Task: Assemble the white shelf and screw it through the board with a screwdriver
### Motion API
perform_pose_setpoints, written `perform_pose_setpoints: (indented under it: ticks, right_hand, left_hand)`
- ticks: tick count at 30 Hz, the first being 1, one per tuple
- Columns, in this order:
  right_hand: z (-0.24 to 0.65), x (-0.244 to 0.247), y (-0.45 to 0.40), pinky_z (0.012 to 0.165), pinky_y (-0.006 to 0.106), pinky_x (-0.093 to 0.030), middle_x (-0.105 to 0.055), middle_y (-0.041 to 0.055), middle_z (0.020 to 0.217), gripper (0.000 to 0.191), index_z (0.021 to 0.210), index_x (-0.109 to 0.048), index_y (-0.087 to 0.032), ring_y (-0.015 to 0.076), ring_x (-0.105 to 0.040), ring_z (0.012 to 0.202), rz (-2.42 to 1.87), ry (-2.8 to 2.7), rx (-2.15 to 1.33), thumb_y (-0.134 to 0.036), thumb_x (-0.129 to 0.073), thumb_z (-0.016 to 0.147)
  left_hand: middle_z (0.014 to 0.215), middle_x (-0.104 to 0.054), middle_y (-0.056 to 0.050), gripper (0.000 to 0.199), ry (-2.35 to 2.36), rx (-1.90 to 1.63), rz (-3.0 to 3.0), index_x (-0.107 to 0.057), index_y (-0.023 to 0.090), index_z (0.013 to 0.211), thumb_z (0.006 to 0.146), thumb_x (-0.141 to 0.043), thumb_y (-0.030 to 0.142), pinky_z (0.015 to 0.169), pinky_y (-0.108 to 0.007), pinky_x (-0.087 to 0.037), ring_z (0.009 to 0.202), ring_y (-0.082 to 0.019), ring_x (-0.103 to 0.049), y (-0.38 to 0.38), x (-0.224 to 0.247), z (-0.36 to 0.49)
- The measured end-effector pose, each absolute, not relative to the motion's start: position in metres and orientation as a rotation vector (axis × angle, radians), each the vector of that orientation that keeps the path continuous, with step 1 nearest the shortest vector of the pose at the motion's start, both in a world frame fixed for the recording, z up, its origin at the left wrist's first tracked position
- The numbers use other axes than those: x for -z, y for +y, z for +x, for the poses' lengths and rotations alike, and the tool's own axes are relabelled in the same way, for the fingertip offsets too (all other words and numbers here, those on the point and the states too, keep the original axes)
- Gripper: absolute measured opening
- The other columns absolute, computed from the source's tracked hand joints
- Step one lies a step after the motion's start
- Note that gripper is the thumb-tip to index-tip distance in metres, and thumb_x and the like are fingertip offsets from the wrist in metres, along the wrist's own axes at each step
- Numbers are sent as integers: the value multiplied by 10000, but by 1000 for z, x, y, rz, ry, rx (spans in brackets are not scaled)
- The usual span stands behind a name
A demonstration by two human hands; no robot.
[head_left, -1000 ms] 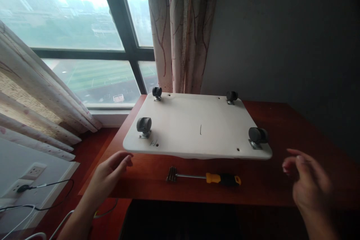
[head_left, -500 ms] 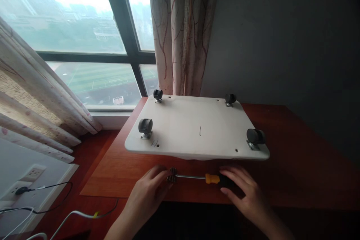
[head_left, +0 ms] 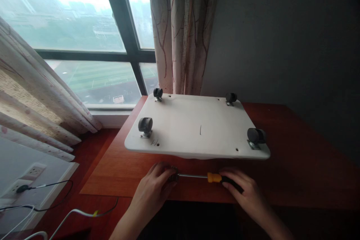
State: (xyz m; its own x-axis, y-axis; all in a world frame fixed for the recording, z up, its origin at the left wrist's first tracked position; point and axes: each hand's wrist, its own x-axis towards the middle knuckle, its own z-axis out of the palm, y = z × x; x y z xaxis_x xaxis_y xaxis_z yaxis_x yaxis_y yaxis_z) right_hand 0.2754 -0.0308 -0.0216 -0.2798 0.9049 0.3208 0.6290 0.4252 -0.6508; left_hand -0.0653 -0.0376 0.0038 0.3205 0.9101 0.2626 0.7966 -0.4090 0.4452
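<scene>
My right hand (head_left: 247,189) is closed round the black end of the handle of a screwdriver (head_left: 214,177) with a yellow collar. Its metal shaft lies level, just above or on the table, and points left. At the shaft's tip, the fingers of my left hand (head_left: 154,183) close over a small dark brown ribbed piece (head_left: 174,174), mostly hidden by them. Beyond both hands rests a white board (head_left: 185,123) with rounded corners. Black casters (head_left: 145,125) on metal plates stand up near its corners, with small holes beside them.
The board sits on a reddish wooden table (head_left: 295,150) whose front edge runs below my hands. A window (head_left: 98,78) and curtains (head_left: 182,33) rise behind. At the lower left are a wall socket (head_left: 19,187) with a plug and cables (head_left: 75,212) near the floor.
My right hand has moved its fingers further round the screwdriver handle. The screwdriver has shifted slightly right. My left fingers now cover more of the ribbed piece.
</scene>
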Motion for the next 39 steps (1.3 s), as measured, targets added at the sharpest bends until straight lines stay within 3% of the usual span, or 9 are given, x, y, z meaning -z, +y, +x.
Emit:
perform_pose_setpoints:
  ticks: [8, 14, 24, 32, 39]
  right_hand:
    - [283, 20, -33, 933, 294, -599, -760, 37, 1138, 205, 1116, -767, -305, 194, -730, 1057, -1292, -1965, -559, -295, -636, 959]
    - [290, 22, -33, 931, 314, -606, -763, 56, 1137, 214, 1108, -778, -293, 211, -734, 1060, -1336, -1948, -562, -348, -628, 966]
    - [293, 19, -36, 945, 339, -606, -763, 61, 1151, 230, 1109, -780, -292, 225, -731, 1081, -1369, -1937, -577, -372, -612, 974]
    - [299, 17, -37, 918, 314, -614, -771, 53, 1127, 230, 1096, -786, -293, 214, -740, 1053, -1349, -1937, -564, -380, -612, 973]
    - [304, 15, -40, 915, 329, -622, -771, 68, 1138, 274, 1099, -796, -292, 231, -740, 1064, -1399, -1904, -559, -438, -600, 974]
  left_hand:
    - [1135, -659, -61, 217, 1543, -660, 2354, -687, 274, 1136, 939, -636, 199, 812, -330, -574, 1001, -233, -669, -40, -6, -62]
    - [1064, -659, -69, 257, 1480, -514, 2464, -693, 248, 1080, 1005, -473, 139, 742, -305, -547, 930, -215, -660, -32, -16, -51]
    - [1102, -705, -81, 207, 1407, -201, 2523, -725, 218, 1083, 951, -595, 125, 773, -362, -594, 985, -268, -684, -20, -34, -29]
    - [1104, -717, -79, 208, 1375, -244, 2488, -739, 209, 1106, 950, -622, 136, 845, -361, -611, 1015, -261, -694, -18, -29, -24]
    - [1063, -718, -85, 166, 1380, -330, 2526, -748, 203, 1060, 977, -605, 197, 784, -326, -604, 954, -246, -708, -14, -18, -21]
